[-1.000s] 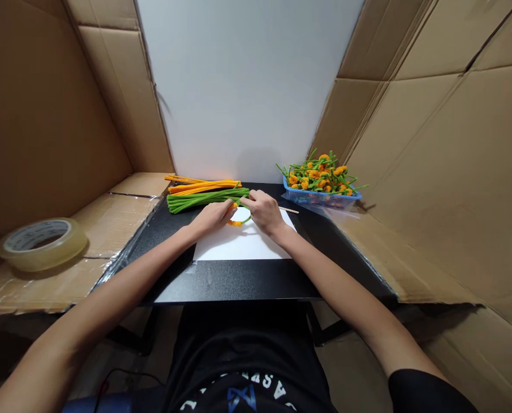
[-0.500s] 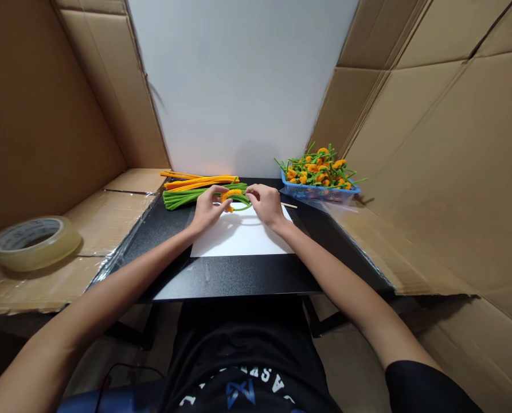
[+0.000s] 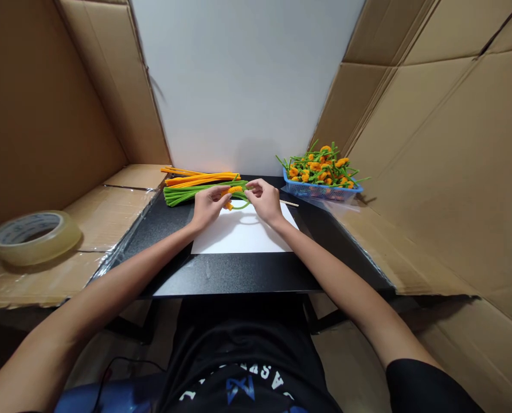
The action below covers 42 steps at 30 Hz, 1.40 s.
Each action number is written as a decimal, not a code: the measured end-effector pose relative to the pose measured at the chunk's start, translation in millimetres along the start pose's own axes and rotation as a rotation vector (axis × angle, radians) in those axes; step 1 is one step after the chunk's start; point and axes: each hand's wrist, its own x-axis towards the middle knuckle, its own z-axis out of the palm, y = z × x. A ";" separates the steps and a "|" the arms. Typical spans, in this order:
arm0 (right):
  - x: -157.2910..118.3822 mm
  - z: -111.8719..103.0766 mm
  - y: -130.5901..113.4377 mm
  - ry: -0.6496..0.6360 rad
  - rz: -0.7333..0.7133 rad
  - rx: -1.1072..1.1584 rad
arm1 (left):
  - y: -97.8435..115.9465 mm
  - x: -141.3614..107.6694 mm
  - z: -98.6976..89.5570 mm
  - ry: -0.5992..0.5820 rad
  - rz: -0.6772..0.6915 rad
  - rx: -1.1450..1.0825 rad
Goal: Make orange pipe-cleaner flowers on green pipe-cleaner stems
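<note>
Over a white sheet of paper [image 3: 242, 232], my left hand [image 3: 210, 205] pinches a coiled orange pipe cleaner [image 3: 235, 189] between thumb and fingers. My right hand [image 3: 264, 201] is closed at the other side, its fingertips on a green pipe cleaner [image 3: 241, 206] that curves below the orange coil. How the two are joined is partly hidden by the fingers. Just behind my left hand lies a bundle of green pipe cleaners [image 3: 179, 195], with orange pipe cleaners [image 3: 204, 179] beyond it.
A blue basket [image 3: 320, 191] heaped with orange and green pipe-cleaner flowers [image 3: 324, 166] stands at the back right. A thin wooden stick [image 3: 290, 203] lies beside my right hand. On cardboard at the left rests a roll of clear tape [image 3: 32, 238]. Cardboard walls flank the black table [image 3: 234, 275].
The orange coil has turned slightly and sits more level between my hands. My fingers have shifted a little, both hands still closed. The camera view has moved slightly.
</note>
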 end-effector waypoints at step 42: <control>-2.1 -0.6 -0.6 -0.104 -0.032 -0.028 | 8.2 -1.0 -1.5 -0.041 0.049 0.135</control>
